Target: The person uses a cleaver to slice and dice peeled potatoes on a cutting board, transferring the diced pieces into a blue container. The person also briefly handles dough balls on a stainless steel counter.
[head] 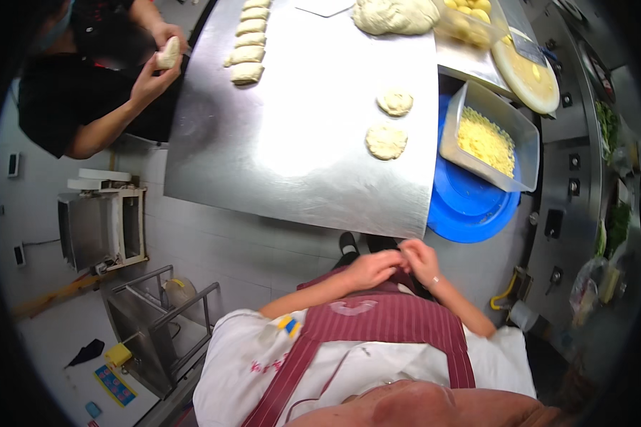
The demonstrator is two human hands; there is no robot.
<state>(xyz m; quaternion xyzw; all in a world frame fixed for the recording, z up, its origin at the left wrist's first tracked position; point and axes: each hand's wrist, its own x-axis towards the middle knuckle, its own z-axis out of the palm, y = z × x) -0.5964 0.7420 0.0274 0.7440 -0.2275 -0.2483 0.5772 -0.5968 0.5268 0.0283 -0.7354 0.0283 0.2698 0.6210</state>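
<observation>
My left hand (375,268) and my right hand (421,261) meet fingertip to fingertip in front of my apron, just off the near edge of the steel table (299,197). Whether anything small lies between the fingers cannot be told. Two flattened rounds of dough, one nearer me (387,142) and one beyond it (395,102), lie on the table's right part. A large dough mass (395,16) rests at the far side. Cut dough pieces (247,73) form a row at the far left. Another person's hands (163,66) hold a piece of dough (167,53).
On the right, a plastic tub of yellow shreds (489,179) sits on a blue plastic container (473,213). Beyond are a tub of yellow balls (494,29) and a round cutting board (545,91) with a cleaver (529,49). A metal-framed cart (160,320) stands lower left.
</observation>
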